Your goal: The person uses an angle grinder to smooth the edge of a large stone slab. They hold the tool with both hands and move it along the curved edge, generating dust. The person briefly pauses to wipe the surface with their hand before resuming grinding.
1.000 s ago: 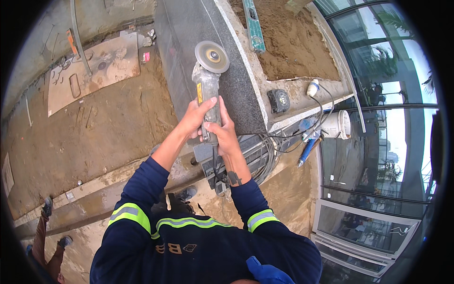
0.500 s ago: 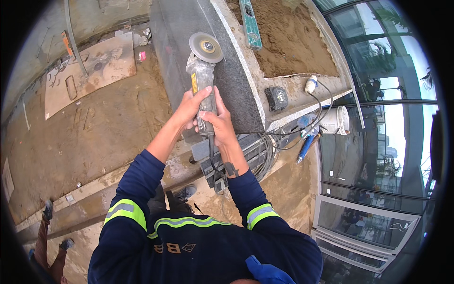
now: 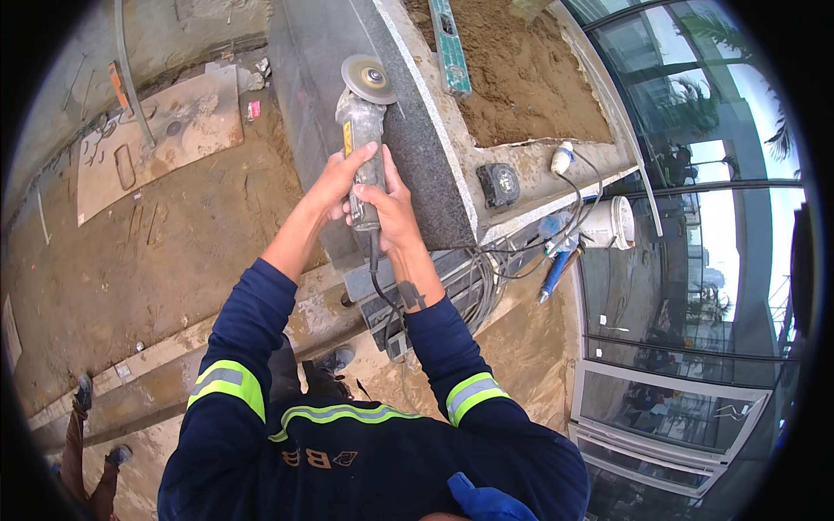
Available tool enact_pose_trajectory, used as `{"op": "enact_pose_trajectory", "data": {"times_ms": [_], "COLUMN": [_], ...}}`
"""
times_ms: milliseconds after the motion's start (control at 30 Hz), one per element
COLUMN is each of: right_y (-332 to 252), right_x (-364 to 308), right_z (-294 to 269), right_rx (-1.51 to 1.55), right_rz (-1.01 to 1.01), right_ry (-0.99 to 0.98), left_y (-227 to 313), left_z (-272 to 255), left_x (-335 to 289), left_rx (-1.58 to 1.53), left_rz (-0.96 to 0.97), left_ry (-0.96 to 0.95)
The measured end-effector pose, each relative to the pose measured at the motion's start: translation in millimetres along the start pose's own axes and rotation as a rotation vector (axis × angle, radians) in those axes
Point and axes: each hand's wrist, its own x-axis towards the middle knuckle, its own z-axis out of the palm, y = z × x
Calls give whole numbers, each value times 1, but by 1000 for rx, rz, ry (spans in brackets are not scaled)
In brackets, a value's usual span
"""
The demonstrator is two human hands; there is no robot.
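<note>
The left hand [image 3: 336, 181] and the right hand [image 3: 393, 208] are both wrapped snugly around a grey grinder [image 3: 358, 126], with the left thumb a bit higher up than the right thumb. The grinder's round disc [image 3: 358, 71] sticks out past the top of the grip. I cannot tell if it touches the dark stone slab [image 3: 426, 178] behind it. A black cord [image 3: 374, 253] hangs out below the grip. To the right of the hands, a small black box [image 3: 499, 185] sits on a ledge, and a white bucket [image 3: 601, 223] is farther right. A green level [image 3: 450, 54] lies up and to the right. A flat board [image 3: 178, 152] lies well off to the left.
</note>
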Motion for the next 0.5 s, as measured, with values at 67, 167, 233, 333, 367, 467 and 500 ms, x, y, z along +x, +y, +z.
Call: {"op": "enact_pose_trajectory", "data": {"times_ms": [67, 167, 233, 333, 367, 467, 500], "right_y": [0, 2, 4, 10, 12, 17, 19], "right_x": [0, -9, -18, -31, -35, -46, -50], "right_z": [-1, 0, -1, -5, -7, -12, -13], "right_rx": [-15, -32, -37, -62, -69, -99, -115], "right_rz": [0, 7, 15, 19, 17, 12, 12], "right_ry": [7, 14, 8, 19, 17, 15, 15], "left_y": [0, -6, -12, -18, -21, -31, -38], "left_z": [-1, 1, 2, 4, 5, 10, 9], "left_x": [-1, -8, -16, -29, -33, -42, -42], "left_rx": [2, -7, -6, 4, 2, -20, -37], "left_rz": [4, 6, 7, 6, 3, 30, 50], "left_ry": [-16, -4, -1, -25, -30, -27, -23]}}
